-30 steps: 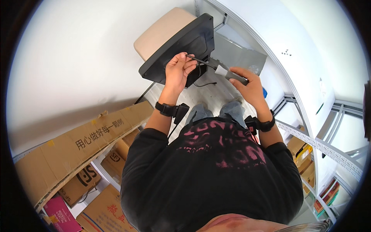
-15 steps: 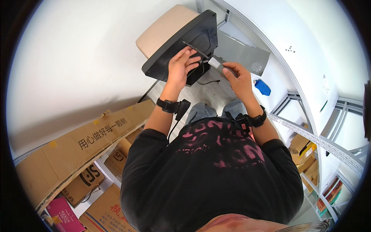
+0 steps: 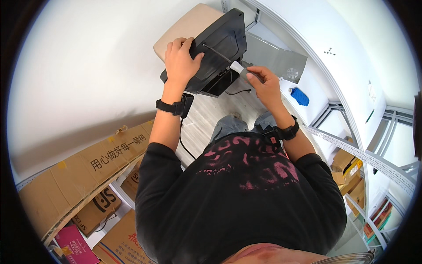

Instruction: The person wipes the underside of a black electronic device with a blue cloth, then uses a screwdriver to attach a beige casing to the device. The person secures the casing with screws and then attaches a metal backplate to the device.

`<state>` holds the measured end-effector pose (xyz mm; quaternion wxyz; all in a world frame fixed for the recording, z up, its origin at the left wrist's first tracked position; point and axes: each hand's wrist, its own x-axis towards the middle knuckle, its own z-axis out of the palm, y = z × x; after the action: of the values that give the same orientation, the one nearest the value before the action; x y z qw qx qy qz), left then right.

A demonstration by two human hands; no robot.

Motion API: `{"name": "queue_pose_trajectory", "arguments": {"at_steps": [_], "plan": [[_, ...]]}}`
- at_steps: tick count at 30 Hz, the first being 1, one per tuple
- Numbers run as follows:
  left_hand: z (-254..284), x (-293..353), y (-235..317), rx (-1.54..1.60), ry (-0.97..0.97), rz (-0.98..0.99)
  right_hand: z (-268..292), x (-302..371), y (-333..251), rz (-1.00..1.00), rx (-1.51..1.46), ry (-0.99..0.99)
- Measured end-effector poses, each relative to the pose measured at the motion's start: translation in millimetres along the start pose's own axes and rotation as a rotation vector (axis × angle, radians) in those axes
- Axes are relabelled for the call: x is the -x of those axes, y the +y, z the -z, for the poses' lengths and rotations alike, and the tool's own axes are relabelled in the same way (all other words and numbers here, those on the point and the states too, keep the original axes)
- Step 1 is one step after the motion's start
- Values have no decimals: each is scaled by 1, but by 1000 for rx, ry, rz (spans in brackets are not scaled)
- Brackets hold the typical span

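A beige box-shaped unit with a black frame point(image 3: 222, 37) stands tilted at the top middle, its black face turned toward me. My left hand point(image 3: 181, 61) grips the frame's left part, fingers over the edge and thumb on the black face. In my right hand point(image 3: 265, 83) is a screwdriver point(image 3: 237, 68) with a grey and white handle. Its long shaft points up and left, and the tip meets the black face near its upper left. Whether a screw sits under the tip is too small to tell.
Right of the unit lies a grey metal panel point(image 3: 274, 59) with a round vent. Several small dark pieces point(image 3: 329, 51) and a blue object point(image 3: 300, 96) are on the white surfaces at right. A dark cable point(image 3: 237, 93) hangs below. Cardboard boxes point(image 3: 88, 163) line the left.
My left hand has moved left from beside the screwdriver shaft onto the black frame's edge and gripped it. The right hand with the screwdriver has shifted slightly left and up.
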<state>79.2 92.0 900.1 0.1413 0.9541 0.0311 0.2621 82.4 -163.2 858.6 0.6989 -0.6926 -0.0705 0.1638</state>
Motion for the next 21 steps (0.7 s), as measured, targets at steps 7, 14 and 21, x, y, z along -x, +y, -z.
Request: {"name": "queue_pose_trajectory", "arguments": {"at_steps": [7, 14, 21], "plan": [[-13, 1, -7, -19, 14, 14, -3, 2, -6, 19, 61, 47], [-14, 3, -4, -24, 51, 18, -4, 3, -9, 2, 55, 25], [-16, 3, -2, -63, 56, 50, -6, 7, 4, 236, 193, 16]]}}
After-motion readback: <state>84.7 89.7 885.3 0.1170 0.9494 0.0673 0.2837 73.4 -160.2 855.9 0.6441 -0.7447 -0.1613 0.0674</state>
